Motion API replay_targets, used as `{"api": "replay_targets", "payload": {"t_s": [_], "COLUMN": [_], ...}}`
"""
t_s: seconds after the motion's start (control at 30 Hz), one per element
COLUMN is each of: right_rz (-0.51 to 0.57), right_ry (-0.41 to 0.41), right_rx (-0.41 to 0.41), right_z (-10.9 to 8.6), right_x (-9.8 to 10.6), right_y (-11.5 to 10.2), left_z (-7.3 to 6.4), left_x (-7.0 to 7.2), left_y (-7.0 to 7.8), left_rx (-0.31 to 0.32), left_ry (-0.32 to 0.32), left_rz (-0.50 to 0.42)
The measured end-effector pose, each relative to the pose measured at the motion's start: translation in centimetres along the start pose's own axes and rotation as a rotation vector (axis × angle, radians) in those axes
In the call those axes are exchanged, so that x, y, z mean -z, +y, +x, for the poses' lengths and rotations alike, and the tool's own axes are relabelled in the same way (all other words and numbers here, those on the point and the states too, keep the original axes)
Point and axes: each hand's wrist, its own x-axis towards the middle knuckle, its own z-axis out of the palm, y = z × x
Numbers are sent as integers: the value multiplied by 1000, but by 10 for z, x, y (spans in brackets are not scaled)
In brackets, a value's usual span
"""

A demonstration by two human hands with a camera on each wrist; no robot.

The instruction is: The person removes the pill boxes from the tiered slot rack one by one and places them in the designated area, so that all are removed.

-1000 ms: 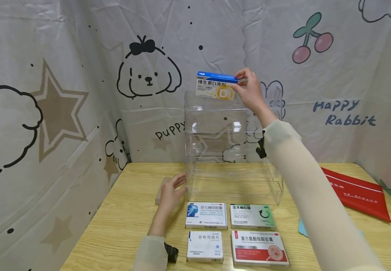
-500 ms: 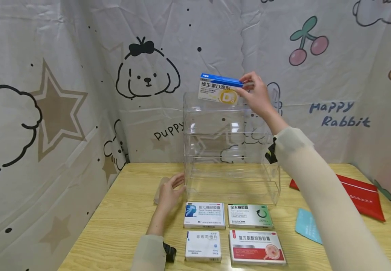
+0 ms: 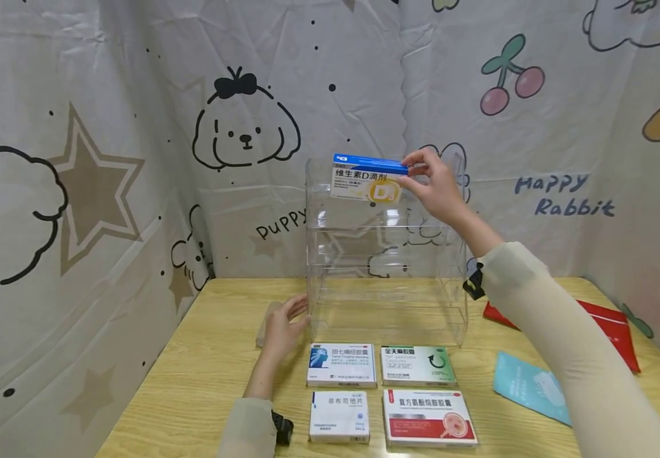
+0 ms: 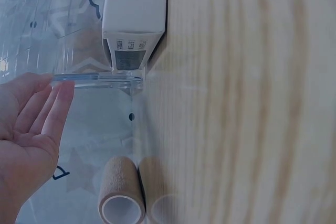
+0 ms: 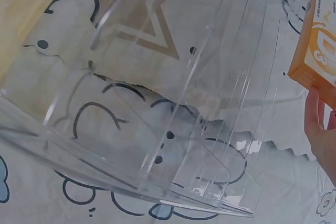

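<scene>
My right hand (image 3: 434,187) pinches the right end of a blue, white and yellow vitamin D drops box (image 3: 367,180), in front of the upper part of a clear acrylic tiered rack (image 3: 387,227). In the right wrist view the box's orange end (image 5: 307,59) stands apart from the rack's tiers. My left hand (image 3: 280,332) holds the rack's lower left side; the left wrist view shows thumb and fingertips on either side of the clear panel (image 4: 100,78). Before the rack lie medicine boxes: blue-white (image 3: 341,364), green-white (image 3: 418,366), white (image 3: 338,415) and red-white (image 3: 430,416).
A beige roll (image 4: 122,195) with a white core lies just beyond my left hand. To the right are a red pouch (image 3: 610,331) and a light blue packet (image 3: 527,385), both partly behind my right sleeve. A printed curtain (image 3: 250,235) encloses the wooden table (image 3: 192,381).
My right hand has lowered the vitamin D drops box from above the rack's top to in front of its upper tier. The left hand stays at the rack's side. The view has shifted slightly.
</scene>
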Motion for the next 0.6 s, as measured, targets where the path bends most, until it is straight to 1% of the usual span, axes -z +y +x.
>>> {"api": "replay_targets", "payload": {"t_s": [0.17, 0.37, 0.53, 0.6], "right_rz": [28, 54, 56, 89], "right_ry": [-36, -92, -156, -190], "right_rx": [11, 27, -21, -45], "right_z": [-20, -54, -86, -98], "right_x": [1, 1, -2, -4], "right_y": [0, -4, -9, -11], "left_z": [0, -1, 0, 0], "left_x": [0, 0, 0, 0], "left_y": [-1, -1, 0, -1], "left_rx": [14, 30, 28, 27], "left_ry": [-1, -5, -3, 0], "left_rz": [0, 4, 3, 8]}}
